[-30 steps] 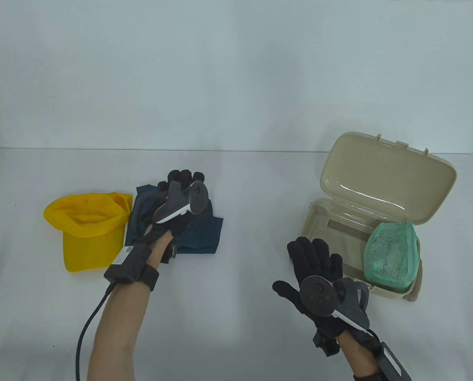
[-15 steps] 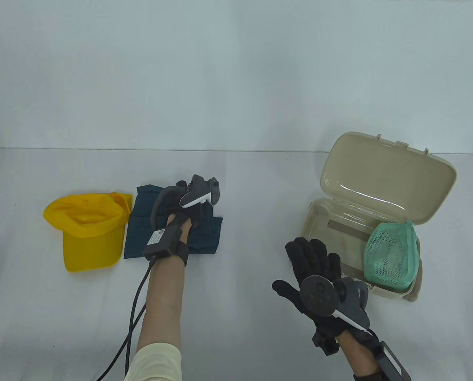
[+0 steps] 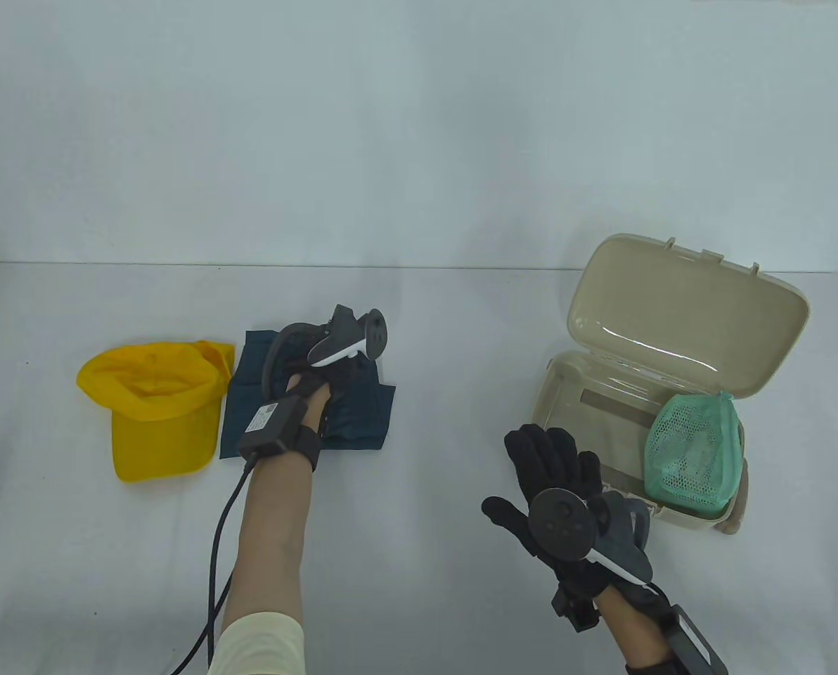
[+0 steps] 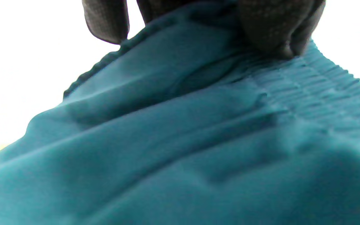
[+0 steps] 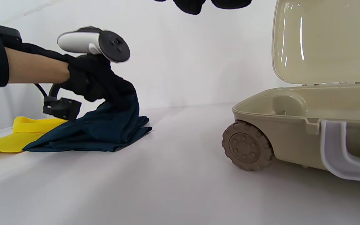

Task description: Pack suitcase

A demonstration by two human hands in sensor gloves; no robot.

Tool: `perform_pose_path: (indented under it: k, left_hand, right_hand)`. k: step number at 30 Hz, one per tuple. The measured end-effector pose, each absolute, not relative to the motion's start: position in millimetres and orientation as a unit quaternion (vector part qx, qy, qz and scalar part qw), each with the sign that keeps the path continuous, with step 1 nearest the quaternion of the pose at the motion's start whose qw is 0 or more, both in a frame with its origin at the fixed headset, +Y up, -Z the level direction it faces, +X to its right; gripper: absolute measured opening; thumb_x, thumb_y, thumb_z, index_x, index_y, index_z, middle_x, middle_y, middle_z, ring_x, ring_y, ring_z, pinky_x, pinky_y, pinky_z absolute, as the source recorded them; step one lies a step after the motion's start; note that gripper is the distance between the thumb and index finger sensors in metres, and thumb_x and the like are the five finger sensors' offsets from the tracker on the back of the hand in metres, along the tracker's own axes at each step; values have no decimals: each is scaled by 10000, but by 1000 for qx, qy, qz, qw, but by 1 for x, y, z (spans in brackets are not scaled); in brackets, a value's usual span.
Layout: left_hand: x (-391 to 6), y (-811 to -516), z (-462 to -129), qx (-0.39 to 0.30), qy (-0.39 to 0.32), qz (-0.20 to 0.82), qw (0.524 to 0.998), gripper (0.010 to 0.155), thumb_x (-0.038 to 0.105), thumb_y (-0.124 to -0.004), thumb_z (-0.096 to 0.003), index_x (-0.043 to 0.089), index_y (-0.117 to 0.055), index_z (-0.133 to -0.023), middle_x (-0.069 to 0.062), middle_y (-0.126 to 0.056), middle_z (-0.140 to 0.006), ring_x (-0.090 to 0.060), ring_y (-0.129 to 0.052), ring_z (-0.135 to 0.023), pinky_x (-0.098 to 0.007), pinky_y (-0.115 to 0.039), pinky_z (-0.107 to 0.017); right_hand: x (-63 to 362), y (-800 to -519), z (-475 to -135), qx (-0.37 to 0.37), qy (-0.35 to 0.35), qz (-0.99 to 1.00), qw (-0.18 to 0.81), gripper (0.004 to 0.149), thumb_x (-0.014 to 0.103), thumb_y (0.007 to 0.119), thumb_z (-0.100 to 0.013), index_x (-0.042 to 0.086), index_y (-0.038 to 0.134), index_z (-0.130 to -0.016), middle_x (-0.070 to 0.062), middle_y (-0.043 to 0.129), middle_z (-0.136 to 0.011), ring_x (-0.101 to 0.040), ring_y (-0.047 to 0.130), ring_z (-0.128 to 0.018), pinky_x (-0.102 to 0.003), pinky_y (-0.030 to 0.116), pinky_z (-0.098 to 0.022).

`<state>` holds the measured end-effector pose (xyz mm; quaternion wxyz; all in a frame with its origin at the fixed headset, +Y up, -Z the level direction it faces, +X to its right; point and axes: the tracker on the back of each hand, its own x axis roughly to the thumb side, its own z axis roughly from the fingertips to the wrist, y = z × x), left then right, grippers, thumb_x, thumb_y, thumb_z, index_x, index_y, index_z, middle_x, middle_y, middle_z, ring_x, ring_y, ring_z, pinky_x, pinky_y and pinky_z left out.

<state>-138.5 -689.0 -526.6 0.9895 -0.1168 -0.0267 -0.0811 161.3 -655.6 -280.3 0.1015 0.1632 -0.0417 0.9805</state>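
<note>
1. Left hand point(image 3: 317, 376) clamped on the dark teal garment point(image 3: 363, 415), fingers point(image 4: 273, 28) curled into the fabric near its ribbed waistband; far edge pulled up off the table point(image 3: 419, 316), near edge lying flat.
2. Tracker point(image 3: 345, 337) strapped to the back of that hand, tilted up; black cable point(image 3: 215, 555) trailing from the wrist unit toward the bottom edge.
3. Right hand point(image 3: 552, 478) spread and relaxed, fingers straight, holding nothing, hovering over the table just beside the front left corner of the suitcase point(image 3: 574, 394); touching or apart, cannot tell.
4. Only fingertips point(image 5: 189, 6) of that hand visible at the top edge of the right wrist view.
5. Suitcase beige, open, lid point(image 3: 686, 316) standing up at the back, on the right side of the table; 1 wheel point(image 5: 247, 145) and a pale handle point(image 5: 345, 162) seen in the right wrist view.
6. Green mesh bag point(image 3: 693, 450) inside the suitcase, in its right part, rising above the front rim.
7. Yellow cap point(image 3: 152, 415) flat on the table, left of the garment, edges touching or overlapping.
8. Garment and suitcase well apart, bare table between.
</note>
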Motion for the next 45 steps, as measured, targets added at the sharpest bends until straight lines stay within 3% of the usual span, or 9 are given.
perform_pose_path:
  k: [3, 7, 17, 21, 26, 32, 34, 40, 45]
  left_hand:
    - [-157, -655, -520, -98, -25, -34, 994, 490, 456, -728, -460, 400, -687, -945, 120, -940, -774, -103, -1036, -577, -452, -720, -738]
    - [-190, -604, -510, -49, -1, 22, 999, 482, 444, -727, -465, 387, -696, -943, 100, -942, -749, -31, -1011, -387, -375, -814, -644]
    - [-251, -396, -452, 246, 141, 46, 958, 476, 453, -734, -477, 388, -700, -947, 107, -944, -756, 19, -977, -239, -317, -875, -511]
    - [-226, -348, -406, 347, 106, 55, 930, 479, 451, -723, -498, 374, -677, -968, 104, -937, -802, 6, -1012, -319, -327, -858, -553]
    - [-140, -417, -376, 338, -19, 1, 941, 492, 448, -731, -488, 325, -691, -963, 88, -966, -789, -13, -1091, -432, -340, -875, -547]
    - [-45, -657, -378, 9, -118, -9, 993, 534, 430, -729, -488, 243, -669, -985, 40, -962, -832, -90, -1111, -564, -361, -890, -516]
    - [-30, -697, -375, -53, -129, -11, 990, 539, 434, -719, -489, 230, -667, -985, 34, -966, -829, -89, -1116, -569, -348, -898, -509]
    - [4, -726, -365, -249, -228, 93, 937, 768, 555, -663, -475, 174, -465, -1112, -64, -835, -1000, -261, -995, -814, -424, -817, -619]
    - [-17, -698, -361, -183, -234, 70, 952, 785, 586, -649, -470, 221, -427, -1129, -57, -803, -1038, -247, -977, -850, -443, -795, -638]
  right_hand:
    - [162, -657, -281, 163, -35, 980, 107, 860, 691, 487, -457, 182, 302, -1125, -108, 401, -1214, -446, 463, -1119, -682, 442, -738]
    - [162, -662, -284, 157, -23, 982, 106, 856, 688, 487, -459, 184, 299, -1125, -107, 402, -1213, -442, 464, -1120, -677, 445, -740]
    - [167, -658, -285, 143, -30, 983, 112, 850, 686, 487, -459, 187, 311, -1124, -104, 414, -1212, -444, 471, -1117, -675, 450, -740]
    - [169, -658, -287, 138, -28, 983, 117, 850, 687, 487, -459, 187, 312, -1124, -104, 415, -1211, -447, 470, -1117, -675, 449, -740]
    - [169, -657, -286, 133, -32, 984, 114, 848, 687, 486, -459, 189, 313, -1123, -103, 413, -1212, -450, 471, -1115, -673, 451, -741]
    - [180, -653, -286, 108, -53, 985, 126, 847, 687, 487, -458, 190, 317, -1123, -101, 418, -1210, -451, 476, -1114, -670, 456, -742]
    - [184, -652, -287, 99, -55, 985, 131, 847, 686, 488, -459, 189, 321, -1123, -102, 421, -1210, -449, 481, -1113, -670, 457, -741]
    - [193, -647, -288, 80, -68, 984, 146, 842, 684, 489, -461, 187, 329, -1122, -107, 427, -1208, -451, 484, -1112, -672, 458, -739]
    - [198, -644, -289, 75, -68, 982, 157, 841, 683, 491, -464, 184, 336, -1123, -112, 429, -1207, -464, 489, -1106, -673, 464, -735]
